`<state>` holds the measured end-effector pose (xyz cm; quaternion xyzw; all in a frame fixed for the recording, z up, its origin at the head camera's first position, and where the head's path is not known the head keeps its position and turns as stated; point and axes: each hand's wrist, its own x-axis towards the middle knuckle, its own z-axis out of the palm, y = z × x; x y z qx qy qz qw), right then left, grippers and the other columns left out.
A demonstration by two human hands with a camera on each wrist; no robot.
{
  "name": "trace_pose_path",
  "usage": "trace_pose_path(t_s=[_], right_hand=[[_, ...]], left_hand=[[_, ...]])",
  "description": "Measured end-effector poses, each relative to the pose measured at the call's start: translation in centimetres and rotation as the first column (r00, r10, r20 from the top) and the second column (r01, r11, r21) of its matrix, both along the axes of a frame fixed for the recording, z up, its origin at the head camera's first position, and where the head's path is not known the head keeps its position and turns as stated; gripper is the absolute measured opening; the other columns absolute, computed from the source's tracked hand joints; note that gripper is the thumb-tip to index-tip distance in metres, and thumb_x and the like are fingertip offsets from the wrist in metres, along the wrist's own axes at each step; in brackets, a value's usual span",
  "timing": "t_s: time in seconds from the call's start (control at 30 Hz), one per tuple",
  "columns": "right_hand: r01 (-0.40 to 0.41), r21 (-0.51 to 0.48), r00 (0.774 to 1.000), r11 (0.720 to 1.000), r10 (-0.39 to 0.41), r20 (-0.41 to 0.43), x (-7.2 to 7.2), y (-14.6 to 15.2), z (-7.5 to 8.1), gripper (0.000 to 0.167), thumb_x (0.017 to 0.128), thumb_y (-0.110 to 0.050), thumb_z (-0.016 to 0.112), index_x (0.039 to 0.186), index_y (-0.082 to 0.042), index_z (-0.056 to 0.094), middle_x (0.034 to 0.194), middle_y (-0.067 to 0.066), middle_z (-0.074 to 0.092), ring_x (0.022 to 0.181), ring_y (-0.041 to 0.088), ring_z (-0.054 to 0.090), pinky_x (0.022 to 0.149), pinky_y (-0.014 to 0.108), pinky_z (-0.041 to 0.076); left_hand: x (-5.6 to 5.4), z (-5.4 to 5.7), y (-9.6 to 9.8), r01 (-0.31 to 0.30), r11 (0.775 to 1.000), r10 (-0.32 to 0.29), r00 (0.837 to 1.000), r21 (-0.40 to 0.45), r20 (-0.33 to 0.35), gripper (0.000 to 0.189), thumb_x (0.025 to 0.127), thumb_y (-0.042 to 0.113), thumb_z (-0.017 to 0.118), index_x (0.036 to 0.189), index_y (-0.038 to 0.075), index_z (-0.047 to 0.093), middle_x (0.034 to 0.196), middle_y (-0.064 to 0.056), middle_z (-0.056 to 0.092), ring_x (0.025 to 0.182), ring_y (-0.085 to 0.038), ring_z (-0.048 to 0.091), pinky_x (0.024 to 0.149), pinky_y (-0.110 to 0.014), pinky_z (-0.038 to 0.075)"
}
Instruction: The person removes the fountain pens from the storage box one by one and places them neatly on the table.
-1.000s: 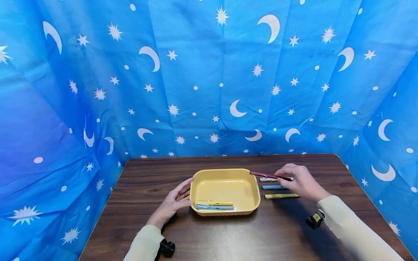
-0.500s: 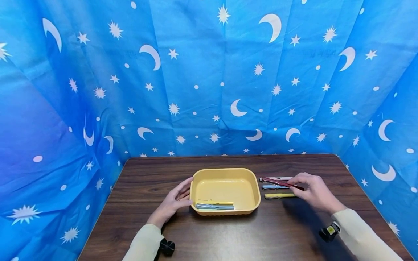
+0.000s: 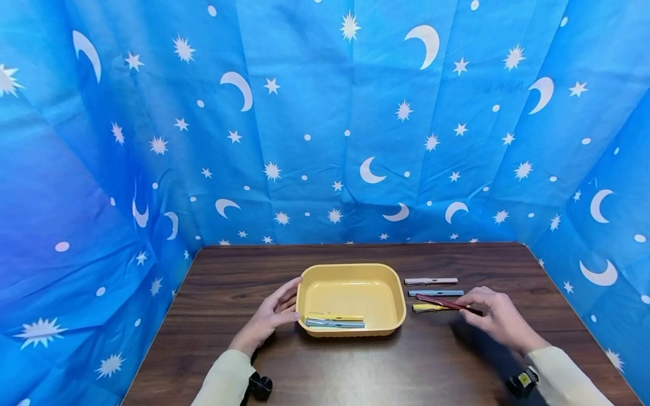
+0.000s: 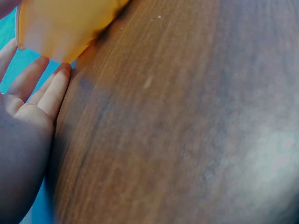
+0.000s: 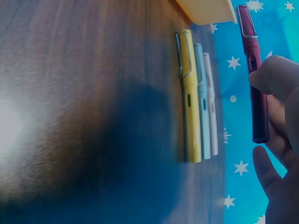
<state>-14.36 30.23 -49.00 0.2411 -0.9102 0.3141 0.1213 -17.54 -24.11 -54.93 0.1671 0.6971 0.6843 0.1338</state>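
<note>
My right hand (image 3: 500,318) pinches a dark red capped pen (image 5: 252,70) with a wire clip between thumb and fingers. In the head view, the dark red pen slants across the yellow pen (image 3: 427,308); the right wrist view shows it held clear of the table. Behind the yellow pen lie a blue pen (image 3: 435,293) and a pale pinkish pen (image 3: 430,281). My left hand (image 3: 268,317) touches the left end of a yellow tray (image 3: 350,268), its fingers fairly straight along the outer wall. Inside, near the front wall, are another yellow pen (image 3: 350,318) and another blue pen (image 3: 339,324).
The dark wood table (image 3: 355,372) ends at a blue curtain (image 3: 325,141) with moons and stars at the back and sides. The tray stands mid-table, left of the row of pens. A black device (image 3: 523,382) is worn at the right wrist.
The right hand has carried the dark red pen from the tray's back right rim, rightward and then nearer, to over the yellow pen. The left hand has stayed at the tray.
</note>
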Motion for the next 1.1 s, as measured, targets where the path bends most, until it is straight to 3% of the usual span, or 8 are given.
trace_pose_path(t_s=[0.43, 0.73, 1.1], right_hand=[[-0.038, 0.011, 0.995, 0.999, 0.039, -0.09, 0.2, 0.4, -2.1, 0.031, 0.08, 0.003, 0.086, 0.097, -0.022, 0.08, 0.093, -0.016, 0.072, 0.087, 0.001, 0.062, 0.069, 0.027, 0.057], [-0.038, 0.076, 0.999, 0.996, 0.04, -0.026, 0.1, 0.6, -2.9, 0.031, 0.083, -0.001, 0.085, 0.098, -0.027, 0.079, 0.096, -0.021, 0.072, 0.091, 0.002, 0.062, 0.075, 0.03, 0.058], [-0.115, 0.075, 0.99, 0.99, 0.121, -0.07, -0.3, 0.7, -3.6, 0.029, 0.081, -0.001, 0.086, 0.097, -0.025, 0.079, 0.091, -0.013, 0.074, 0.088, 0.003, 0.061, 0.071, 0.028, 0.054]], left_hand=[[0.1, 0.1, 0.1, -0.009, 1.0, 0.009, 1.0, 0.002, 0.019, 0.08, 0.097, 0.002, 0.072, 0.166, 0.018, 0.033, 0.17, -0.015, 0.033, 0.155, -0.037, 0.034, 0.113, -0.02, 0.045], [-0.1, 0.1, 0.1, 0.001, 1.0, -0.001, 1.0, 0.013, 0.027, 0.081, 0.097, 0.001, 0.071, 0.166, 0.018, 0.032, 0.17, -0.017, 0.032, 0.155, -0.039, 0.033, 0.112, -0.022, 0.046], [0.1, 0.3, 0.1, 0.004, 1.0, -0.004, 1.0, 0.0, 0.017, 0.082, 0.097, 0.003, 0.072, 0.167, 0.018, 0.031, 0.17, -0.016, 0.031, 0.155, -0.039, 0.032, 0.112, -0.02, 0.045]])
